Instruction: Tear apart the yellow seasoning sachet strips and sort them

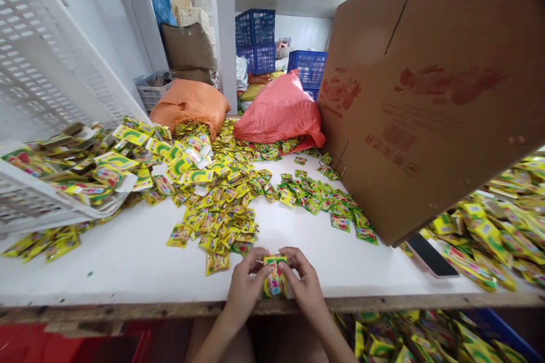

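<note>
My left hand and my right hand hold a small yellow printed carton between them at the table's front edge. The thumbs press on its front, while the other fingers curl behind its sides and top. Just ahead and to the left lies a heap of small yellow sachets. Green sachets are strewn farther right on the white table. At the left, flat and part-opened yellow cartons spill out of a tipped white plastic basket.
A large brown cardboard box leans at the right beside a phone and piled yellow packs. An orange sack and a red sack lie at the back. Below the table's right front are more yellow packs.
</note>
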`<state>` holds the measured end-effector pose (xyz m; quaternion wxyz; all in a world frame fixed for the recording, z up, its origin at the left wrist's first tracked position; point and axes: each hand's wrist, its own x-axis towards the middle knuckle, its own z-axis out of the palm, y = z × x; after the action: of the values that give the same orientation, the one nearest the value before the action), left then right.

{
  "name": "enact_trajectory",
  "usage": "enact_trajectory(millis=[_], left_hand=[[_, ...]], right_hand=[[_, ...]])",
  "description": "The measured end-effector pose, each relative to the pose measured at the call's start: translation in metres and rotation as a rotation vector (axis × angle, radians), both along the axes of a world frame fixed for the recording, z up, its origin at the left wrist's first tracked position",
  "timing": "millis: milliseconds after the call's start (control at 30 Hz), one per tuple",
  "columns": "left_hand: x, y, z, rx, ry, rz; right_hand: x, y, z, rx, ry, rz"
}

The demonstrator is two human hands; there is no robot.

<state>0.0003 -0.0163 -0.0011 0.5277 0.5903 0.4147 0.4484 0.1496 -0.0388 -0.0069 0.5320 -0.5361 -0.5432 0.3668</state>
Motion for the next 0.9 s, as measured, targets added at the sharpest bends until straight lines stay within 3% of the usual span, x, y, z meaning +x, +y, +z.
enact_trajectory(millis=[333, 567, 733, 833, 900], left_hand=[[-0.001, -0.011, 0.001, 0.01, -0.085, -0.017], [-0.002, -0.016, 0.006, 0.173, -0.001, -0.01], [0.003, -0.021, 0.002, 0.078, -0.074, 0.02], [0.001, -0.015, 0.006, 0.094, -0.083, 0.043], [-0.012, 0.004, 0.014, 0.221, 0.02, 0.112]], right_hand=[[-0.008, -0.017, 0.002, 0.045, 0.052, -0.05], [-0.009, -0.033, 0.009, 0.007, -0.02, -0.066], [-0.011, -0.025, 0.001, 0.02, -0.079, -0.023], [0.011, -0.025, -0.004, 0.014, -0.153, -0.015], [0.043, -0.028, -0.004, -0.003, -0.252, -0.123]])
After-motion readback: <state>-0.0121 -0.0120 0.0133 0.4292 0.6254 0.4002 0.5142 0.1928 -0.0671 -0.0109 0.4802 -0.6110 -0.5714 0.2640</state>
